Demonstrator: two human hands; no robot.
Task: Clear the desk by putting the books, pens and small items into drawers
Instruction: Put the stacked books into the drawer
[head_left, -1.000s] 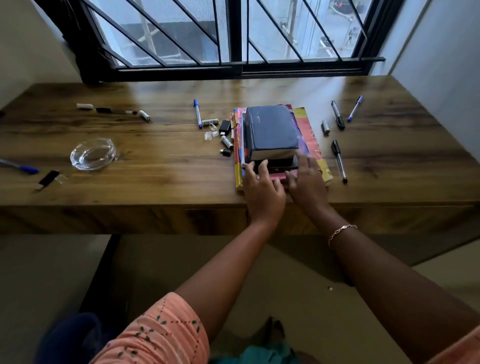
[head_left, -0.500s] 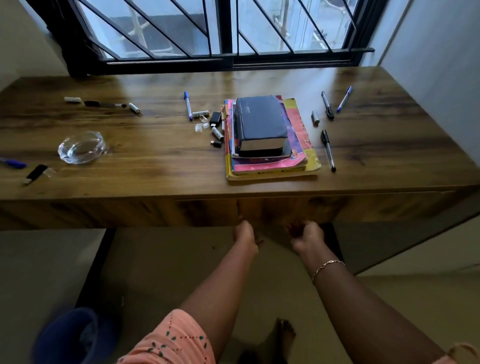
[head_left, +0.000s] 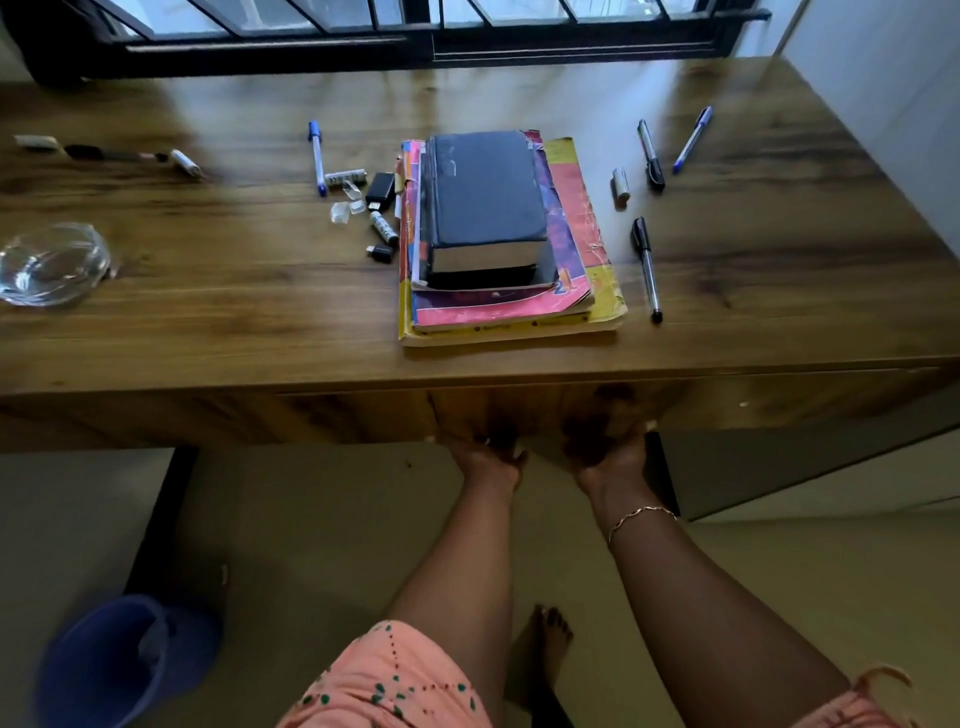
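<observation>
A stack of books (head_left: 504, 244) lies mid-desk, a thick dark book on top of pink and yellow ones. Pens lie right of it: a black pen (head_left: 647, 270), another black pen (head_left: 650, 156) and a blue pen (head_left: 692, 139). Left of the stack sit a blue pen (head_left: 317, 157), batteries and small black items (head_left: 382, 189). Below the desk edge, my left hand (head_left: 488, 457) and my right hand (head_left: 608, 452) curl under the bottom lip of the wooden drawer front (head_left: 545, 410), fingertips hidden beneath it.
A glass ashtray (head_left: 52, 262) sits at the desk's left, with a marker (head_left: 117, 154) and caps behind it. A battery (head_left: 621, 183) lies near the right pens. A blue bucket (head_left: 124, 660) stands on the floor at left. The window frame borders the desk's back.
Both hands left the book stack a second ago and dropped below the desk edge; they now grip under the drawer front. The view has come closer to the desk.
</observation>
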